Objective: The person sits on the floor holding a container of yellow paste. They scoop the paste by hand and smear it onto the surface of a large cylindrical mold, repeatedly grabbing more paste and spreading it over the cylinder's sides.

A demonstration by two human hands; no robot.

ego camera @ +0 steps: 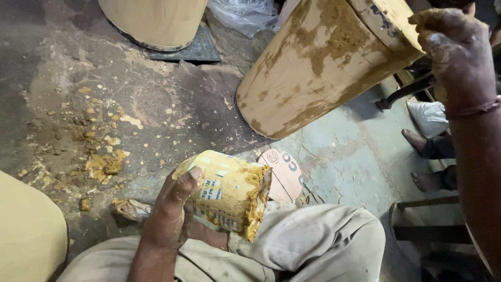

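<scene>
My left hand [169, 209] grips a yellow printed pouch [229, 190] packed with a block of brownish-yellow paste, held over my lap with its open, smeared end facing right. My right hand [456, 57], coated in the same paste, holds the rim of a large tan cylindrical drum [318, 62] that is tilted up off the floor at the upper right. The drum's side is streaked with paste. My knees in light trousers [313, 243] fill the bottom of the view.
Crumbs and lumps of yellow paste [104, 164] litter the dark floor at left. A second tan drum [156, 21] stands at the top, another [28, 230] at the bottom left. Another person's bare feet [425, 164] rest at right beside a wooden stool frame [422, 216]. A cardboard scrap [284, 172] lies by my knee.
</scene>
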